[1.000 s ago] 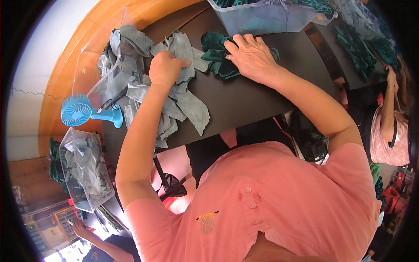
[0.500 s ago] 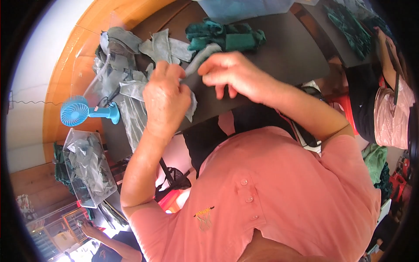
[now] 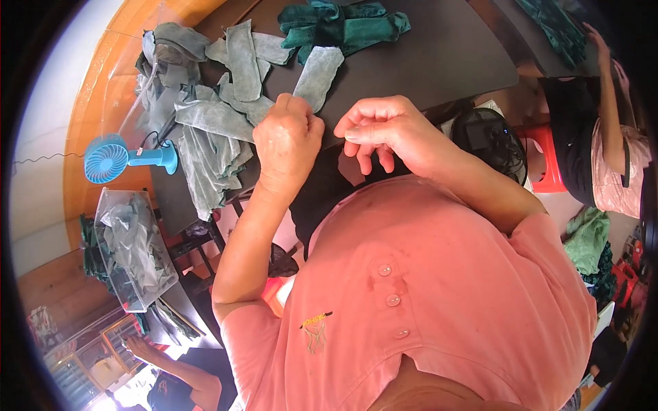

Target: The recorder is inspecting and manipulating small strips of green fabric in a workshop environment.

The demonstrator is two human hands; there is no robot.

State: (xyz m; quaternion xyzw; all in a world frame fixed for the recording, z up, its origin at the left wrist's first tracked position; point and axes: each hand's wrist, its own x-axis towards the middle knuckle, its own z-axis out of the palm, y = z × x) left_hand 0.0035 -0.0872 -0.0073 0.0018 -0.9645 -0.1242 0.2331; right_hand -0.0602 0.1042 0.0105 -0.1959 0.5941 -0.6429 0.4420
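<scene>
My left hand (image 3: pixel 288 140) is closed in a fist over the table's near edge, with its knuckles up. Whatever its fingers hold is hidden. A grey-green fabric strip (image 3: pixel 319 77) lies just beyond the fist, its lower end close to the fingers. Beside it on the right, my right hand (image 3: pixel 394 133) has its thumb and index finger pinched together and its other fingers curled loosely down. I cannot make out anything in that pinch. More pale grey-green fabric strips (image 3: pixel 243 65) lie overlapping on the dark table (image 3: pixel 428 65), left of and beyond my left hand.
Dark green velvet pieces (image 3: pixel 343 27) lie at the far side. Left are a heap of grey fabric (image 3: pixel 171 58), a blue handheld fan (image 3: pixel 113 159) and a clear bin of fabric (image 3: pixel 133 253). A black round fan (image 3: pixel 488 140) and a co-worker's arm (image 3: pixel 606 130) are right.
Both hands have come nearer my body, and the left has shifted right. The grey-green strip beyond the left fist now shows its broad flat face. The whole view has shifted slightly.
</scene>
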